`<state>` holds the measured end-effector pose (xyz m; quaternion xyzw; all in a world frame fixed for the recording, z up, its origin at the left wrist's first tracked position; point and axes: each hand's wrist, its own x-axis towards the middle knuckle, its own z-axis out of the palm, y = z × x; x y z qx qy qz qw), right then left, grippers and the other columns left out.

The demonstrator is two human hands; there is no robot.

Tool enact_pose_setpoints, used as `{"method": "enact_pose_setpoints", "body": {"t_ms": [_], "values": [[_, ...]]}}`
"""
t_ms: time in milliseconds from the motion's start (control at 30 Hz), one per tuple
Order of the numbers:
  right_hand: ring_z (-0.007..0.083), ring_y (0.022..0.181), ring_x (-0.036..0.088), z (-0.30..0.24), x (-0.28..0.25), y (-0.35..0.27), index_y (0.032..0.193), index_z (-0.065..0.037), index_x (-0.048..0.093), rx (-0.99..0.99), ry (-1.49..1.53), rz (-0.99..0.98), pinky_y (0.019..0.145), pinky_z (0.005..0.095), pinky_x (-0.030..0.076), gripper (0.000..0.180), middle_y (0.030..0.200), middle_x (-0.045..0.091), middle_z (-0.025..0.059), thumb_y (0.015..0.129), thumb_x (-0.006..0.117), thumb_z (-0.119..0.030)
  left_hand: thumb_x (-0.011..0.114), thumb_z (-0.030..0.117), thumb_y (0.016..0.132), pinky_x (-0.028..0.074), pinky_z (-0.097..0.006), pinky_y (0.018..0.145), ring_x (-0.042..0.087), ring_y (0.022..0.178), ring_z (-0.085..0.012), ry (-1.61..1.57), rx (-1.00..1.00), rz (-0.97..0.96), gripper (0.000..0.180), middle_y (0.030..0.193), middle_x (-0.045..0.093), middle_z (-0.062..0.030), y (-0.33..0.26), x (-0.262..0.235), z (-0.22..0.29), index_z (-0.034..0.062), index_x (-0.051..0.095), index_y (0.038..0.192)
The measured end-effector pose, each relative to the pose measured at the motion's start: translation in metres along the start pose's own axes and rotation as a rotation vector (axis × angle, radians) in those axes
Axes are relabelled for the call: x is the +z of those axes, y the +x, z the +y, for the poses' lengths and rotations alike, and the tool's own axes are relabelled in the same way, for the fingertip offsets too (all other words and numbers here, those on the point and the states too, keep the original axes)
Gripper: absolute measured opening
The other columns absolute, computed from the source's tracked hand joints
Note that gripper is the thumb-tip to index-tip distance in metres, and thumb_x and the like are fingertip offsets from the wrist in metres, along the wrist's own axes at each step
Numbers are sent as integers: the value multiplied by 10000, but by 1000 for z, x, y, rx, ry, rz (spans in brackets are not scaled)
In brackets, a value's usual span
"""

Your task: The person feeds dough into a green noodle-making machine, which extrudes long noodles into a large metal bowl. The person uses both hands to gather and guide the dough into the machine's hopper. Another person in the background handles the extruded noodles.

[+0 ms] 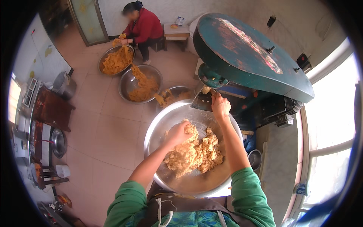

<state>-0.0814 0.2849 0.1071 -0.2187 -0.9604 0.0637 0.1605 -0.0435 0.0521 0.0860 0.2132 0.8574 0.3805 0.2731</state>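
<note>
A wide metal basin [151, 140] in front of me holds crumbly, pale yellow dough [196, 155]. My left hand [179, 133] is inside it, fingers curled around a clump of the dough. Beyond the basin's far side, my right hand [221, 106] is closed at the upper edge of a dark flat plate [202, 103] with pale specks on it. Whether that plate is loose or fixed to the machine, I cannot tell. Just above it, a lump of dough [206, 90] shows beneath the green machine's rounded head [211, 76].
The machine's big green cover [249, 56] overhangs the right side. Beyond my basin stand more metal basins [123, 85] with orange strips. A person in red [149, 26] sits handling strips at the back. A wooden cabinet [53, 108] stands left; a bright window [332, 121] is right.
</note>
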Motion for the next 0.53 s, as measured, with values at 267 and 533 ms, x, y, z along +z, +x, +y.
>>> {"method": "enact_pose_setpoints", "body": {"t_ms": [267, 533], "values": [[424, 728, 647, -16, -4, 12, 879, -111, 658, -36, 33, -60, 666, 515, 527, 261, 737, 656, 210, 881, 561, -353, 730, 358, 769, 542, -381, 799, 654, 926, -280, 160, 352, 101, 534, 1158, 606, -130, -35, -32, 35, 131, 547, 1217], [437, 786, 654, 20, -59, -20, 1191, -113, 590, -70, 272, -92, 739, 464, 546, 472, 869, 681, 208, 824, 663, -401, 703, 281, 805, 560, -382, 790, 618, 998, -310, 373, 443, 141, 599, 1183, 566, -128, 12, -22, 88, 151, 455, 1334]]}}
